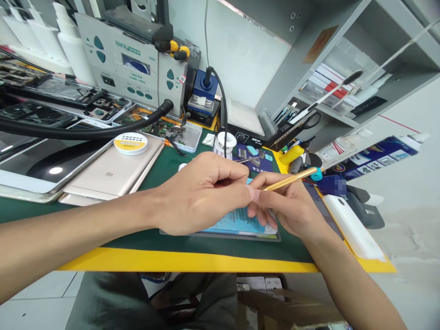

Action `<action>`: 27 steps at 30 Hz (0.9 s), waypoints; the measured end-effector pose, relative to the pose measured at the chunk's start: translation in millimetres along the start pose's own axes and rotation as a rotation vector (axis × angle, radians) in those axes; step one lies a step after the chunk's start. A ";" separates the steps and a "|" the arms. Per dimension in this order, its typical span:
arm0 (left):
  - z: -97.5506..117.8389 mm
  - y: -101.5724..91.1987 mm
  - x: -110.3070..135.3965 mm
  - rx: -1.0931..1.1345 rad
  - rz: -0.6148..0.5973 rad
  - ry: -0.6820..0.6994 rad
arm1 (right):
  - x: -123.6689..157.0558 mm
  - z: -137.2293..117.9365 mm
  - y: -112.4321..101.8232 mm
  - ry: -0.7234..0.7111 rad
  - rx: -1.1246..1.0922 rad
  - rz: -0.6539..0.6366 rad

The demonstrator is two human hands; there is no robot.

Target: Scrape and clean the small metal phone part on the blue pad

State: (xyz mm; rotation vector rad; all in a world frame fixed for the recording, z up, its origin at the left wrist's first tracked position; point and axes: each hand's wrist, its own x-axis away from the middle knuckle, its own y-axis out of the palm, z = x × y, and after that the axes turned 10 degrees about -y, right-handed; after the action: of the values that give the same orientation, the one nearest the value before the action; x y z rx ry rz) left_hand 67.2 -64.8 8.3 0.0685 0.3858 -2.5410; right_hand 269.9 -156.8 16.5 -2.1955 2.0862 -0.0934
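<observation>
My left hand point(206, 195) and my right hand point(285, 201) meet over the front of the green mat, thumbs touching or nearly so. In my right hand a slim gold pen-shaped tool point(292, 178) rests between thumb and fingers, its rear end pointing up to the right. Its working end is hidden by the fingers. The left hand is closed in a pinch, and whatever lies between its fingertips is hidden. Under both hands lies a light-blue printed sheet or pad point(233, 223), partly covered by them. A thin metal tip point(248, 160) shows just beyond the knuckles.
At left lie a gold phone point(113, 172) with a round tin point(130, 143) on it and a white tablet point(41, 169). A black hose point(85, 133) crosses above them from a rework station point(134, 68). Behind are a solder spool point(225, 142) and a circuit-board tray point(192, 137); a white box point(354, 227) is right.
</observation>
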 end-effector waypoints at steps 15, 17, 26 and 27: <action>-2.8 -0.2 0.4 0.078 -0.025 0.050 | -2.0 -4.3 1.9 0.029 0.010 0.046; -2.7 0.2 0.0 0.076 -0.029 0.048 | -2.2 -4.2 1.8 0.029 0.002 0.048; -3.0 -1.6 0.8 0.091 -0.027 0.036 | -2.8 -3.6 1.4 0.021 -0.004 0.054; -3.1 -1.8 0.9 0.090 -0.026 0.034 | -2.7 -3.6 1.3 0.020 -0.006 0.054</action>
State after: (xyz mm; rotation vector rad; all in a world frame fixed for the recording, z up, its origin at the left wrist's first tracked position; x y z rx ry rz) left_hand 65.4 -62.9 5.7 0.1417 0.2871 -2.5848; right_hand 268.0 -154.4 20.0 -2.1484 2.1573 -0.1052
